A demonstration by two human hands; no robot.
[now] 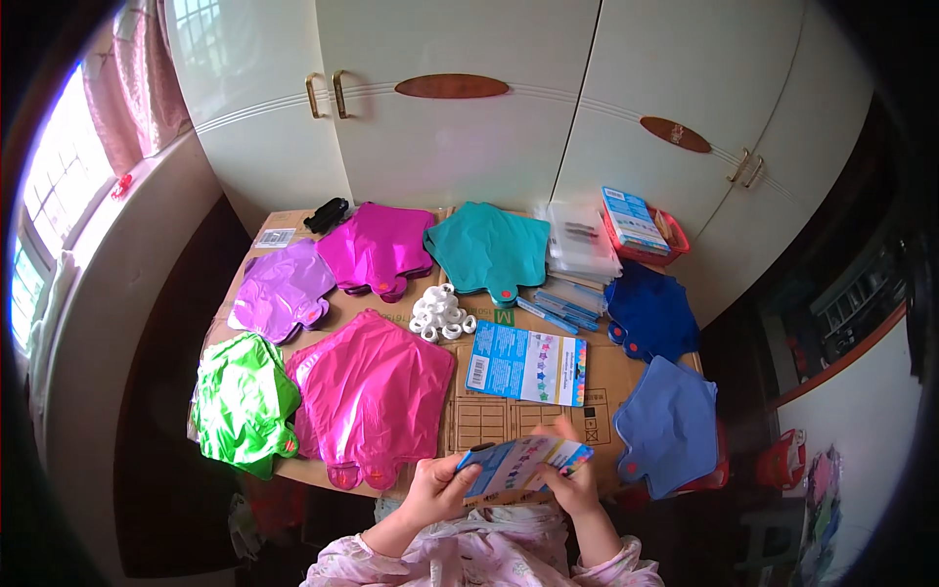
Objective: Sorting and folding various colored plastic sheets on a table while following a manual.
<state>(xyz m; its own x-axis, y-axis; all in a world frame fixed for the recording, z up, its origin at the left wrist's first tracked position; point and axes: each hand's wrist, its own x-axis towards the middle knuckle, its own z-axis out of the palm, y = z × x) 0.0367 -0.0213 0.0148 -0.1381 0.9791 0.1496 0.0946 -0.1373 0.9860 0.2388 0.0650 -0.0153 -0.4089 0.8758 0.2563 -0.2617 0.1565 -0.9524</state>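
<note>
Amid seven foil piles [377, 386], left fingers [446, 473] and right fingers [560, 483] grasp one blue card [516, 468]; one more card [528, 364] lies beyond.

Bright light is coming through the left window [59, 186]. White shine is showing on the big pink foil [377, 391]. The cupboard [469, 157] is looking bent, and black is filling the corners.

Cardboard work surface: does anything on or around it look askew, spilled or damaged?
Nothing looks spilled or damaged. Two minor oddities: the light blue stack appears to overhang the cardboard's near right corner, unsupported there, and a packet lies slanted across the red basket. The held packet shows no clear damage.
</note>
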